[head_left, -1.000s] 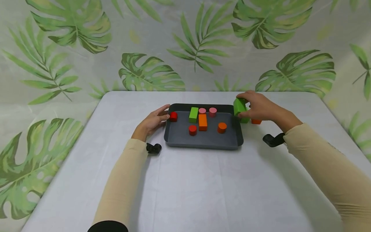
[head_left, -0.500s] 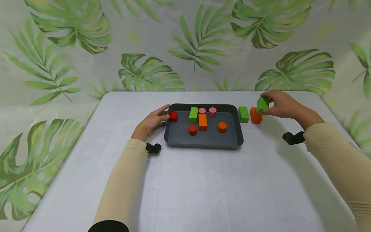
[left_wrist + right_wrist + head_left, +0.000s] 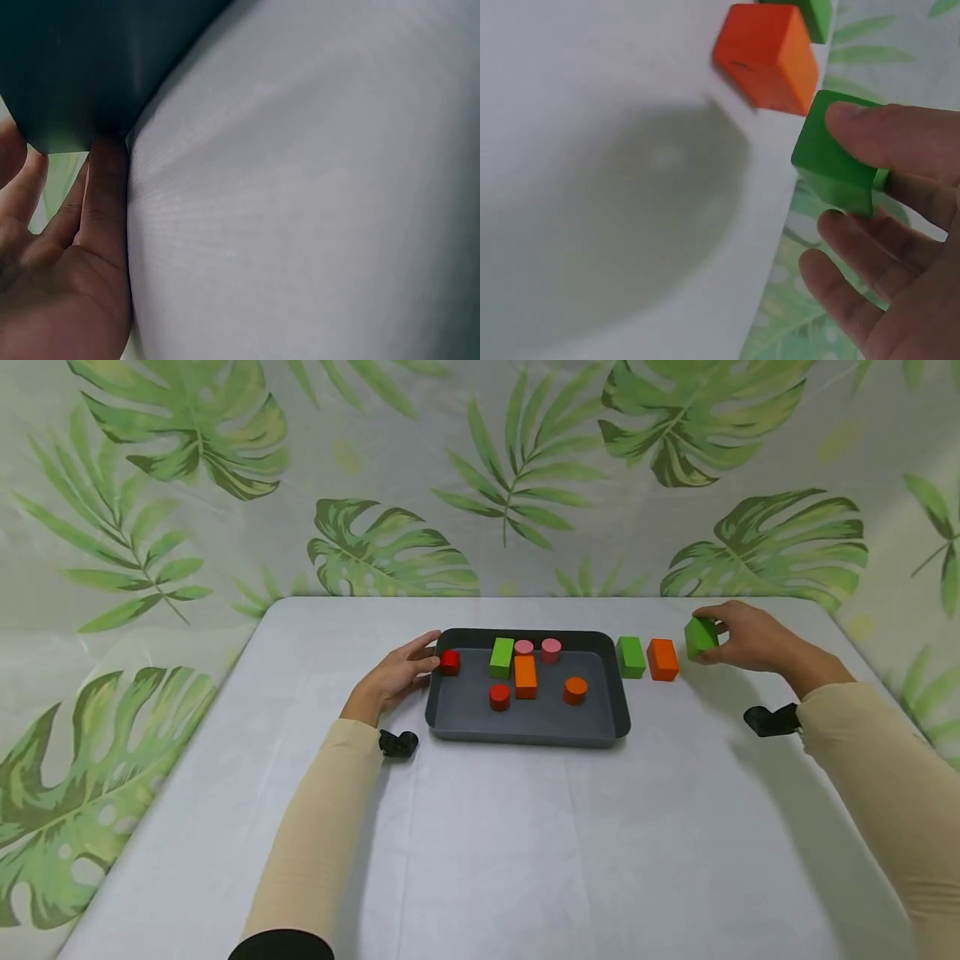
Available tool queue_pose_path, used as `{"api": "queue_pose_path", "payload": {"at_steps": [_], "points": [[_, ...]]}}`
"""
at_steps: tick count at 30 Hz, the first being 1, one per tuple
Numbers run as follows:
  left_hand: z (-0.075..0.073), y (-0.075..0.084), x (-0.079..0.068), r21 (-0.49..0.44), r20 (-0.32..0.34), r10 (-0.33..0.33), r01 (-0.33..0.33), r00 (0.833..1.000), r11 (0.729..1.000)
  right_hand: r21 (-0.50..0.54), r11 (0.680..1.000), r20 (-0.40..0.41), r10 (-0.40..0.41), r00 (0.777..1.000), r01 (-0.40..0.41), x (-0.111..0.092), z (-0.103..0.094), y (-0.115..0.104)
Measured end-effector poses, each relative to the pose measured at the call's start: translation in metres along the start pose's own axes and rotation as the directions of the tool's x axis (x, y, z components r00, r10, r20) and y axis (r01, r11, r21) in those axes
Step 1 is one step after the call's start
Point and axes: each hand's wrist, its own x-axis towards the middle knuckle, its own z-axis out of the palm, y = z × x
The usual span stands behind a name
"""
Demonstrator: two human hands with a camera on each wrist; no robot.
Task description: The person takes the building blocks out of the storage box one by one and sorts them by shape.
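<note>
My right hand pinches a green block between thumb and fingers, to the right of an orange block on the table. In the right wrist view the thumb presses one face of the held green block; whether its base touches the table is unclear. My left hand touches the left side of a dark grey tray. Its fingers lie fairly straight against the outer wall of the tray. Left of the orange block, a second green block stands beside the tray.
Inside the tray are a red block, a green block, an orange block, a red cylinder, an orange cylinder and two pink cylinders. A white cloth covers the table; a leaf-print backdrop hangs behind.
My right hand has carried the green block rightward from the tray's right edge, past the orange block, and ended slightly lower. My left hand and the tray have stayed in place.
</note>
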Motion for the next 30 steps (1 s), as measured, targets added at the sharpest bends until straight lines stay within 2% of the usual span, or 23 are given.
{"api": "queue_pose_path", "payload": {"at_steps": [7,19,30], "points": [[-0.001,0.000,0.001,0.008,0.001,0.001,-0.001,1.000,1.000,0.011,0.999,0.065,0.039,0.997,-0.040,0.003,0.014,0.012],[-0.001,-0.001,0.002,0.016,-0.007,-0.003,0.003,1.000,1.000,0.032,0.998,0.087,0.050,0.995,-0.053,0.006,0.022,0.017],[-0.001,-0.001,0.000,0.010,-0.008,0.001,-0.001,1.000,1.000,0.056,0.992,0.128,0.103,0.986,-0.111,0.012,0.031,0.022]]}}
